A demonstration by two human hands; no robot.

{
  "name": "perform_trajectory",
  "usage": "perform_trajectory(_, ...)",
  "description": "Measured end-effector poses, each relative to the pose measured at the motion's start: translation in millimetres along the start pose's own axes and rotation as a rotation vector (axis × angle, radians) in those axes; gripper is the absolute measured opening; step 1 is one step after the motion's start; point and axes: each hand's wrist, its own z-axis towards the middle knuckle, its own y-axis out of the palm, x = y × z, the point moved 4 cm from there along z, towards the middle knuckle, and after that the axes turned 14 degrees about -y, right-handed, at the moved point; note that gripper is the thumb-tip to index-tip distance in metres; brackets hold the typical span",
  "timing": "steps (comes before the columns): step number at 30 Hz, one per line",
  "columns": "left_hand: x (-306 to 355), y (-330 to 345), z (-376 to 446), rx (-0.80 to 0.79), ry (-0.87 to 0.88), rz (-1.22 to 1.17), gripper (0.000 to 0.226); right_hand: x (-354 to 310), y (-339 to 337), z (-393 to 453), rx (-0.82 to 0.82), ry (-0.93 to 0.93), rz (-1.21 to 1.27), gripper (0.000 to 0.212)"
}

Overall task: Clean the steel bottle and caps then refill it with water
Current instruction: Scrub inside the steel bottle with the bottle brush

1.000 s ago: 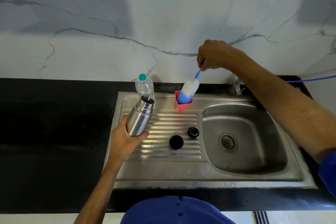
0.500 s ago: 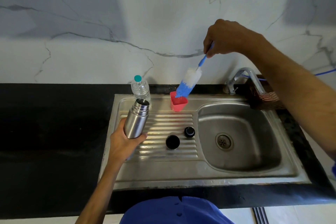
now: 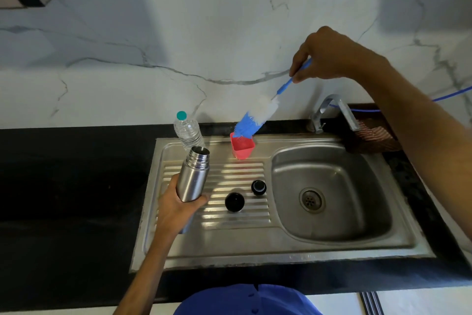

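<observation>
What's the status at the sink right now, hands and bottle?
Left hand grips open steel bottle over drainboard. Right hand pinches bottle brush, tip just above pink cup. Two black caps on drainboard, nothing blocking.

no readable text, label, brand, number or sign anywhere. faint embossed marks on the near rim of the steel sink [image 3: 301,256], too blurred to read. no legible label on the clear plastic water bottle [image 3: 187,132] at the far left of the drainboard, and none on the steel bottle [image 3: 192,178].
</observation>
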Motion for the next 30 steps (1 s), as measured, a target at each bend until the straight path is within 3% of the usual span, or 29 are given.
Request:
perform_trajectory(10, 20, 44, -29, 0.063, -0.029, 0.030, 0.078, 47, -1, -64, 0.126, -0.003, 0.233, 0.015)
perform_trajectory(20, 20, 138, -66, -0.115, 0.008, 0.307, 0.084, 125, -87, -226, 0.306, 0.002, 0.248, 0.019)
perform_trajectory(30, 110, 228, -47, -0.100, 0.233, 0.375, 0.077, 201, -94, -366, 0.430, 0.125, 0.423, 0.023)
